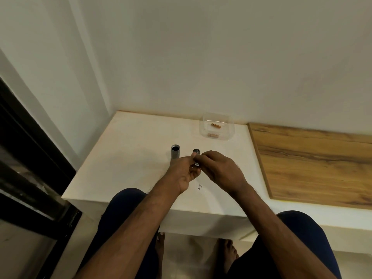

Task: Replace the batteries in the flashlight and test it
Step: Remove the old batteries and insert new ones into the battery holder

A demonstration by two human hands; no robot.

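A grey flashlight body (175, 151) stands upright on the white table (128, 158), its open dark end facing up, just behind my left hand (184, 174). My right hand (218, 170) grips a small black cylindrical part (196, 151), which looks like the battery holder. Both hands meet over it, and my left fingers pinch its near end, where a small silver piece (196, 164) shows. A clear plastic container (217, 126) at the back of the table holds two copper-coloured batteries (216, 125).
The white table sits in a wall corner. A wooden panel (314, 162) adjoins it on the right. A dark window frame (30, 158) runs along the left. Small dark specks (200, 187) lie on the table near my wrists. My knees and bare feet show below the table edge.
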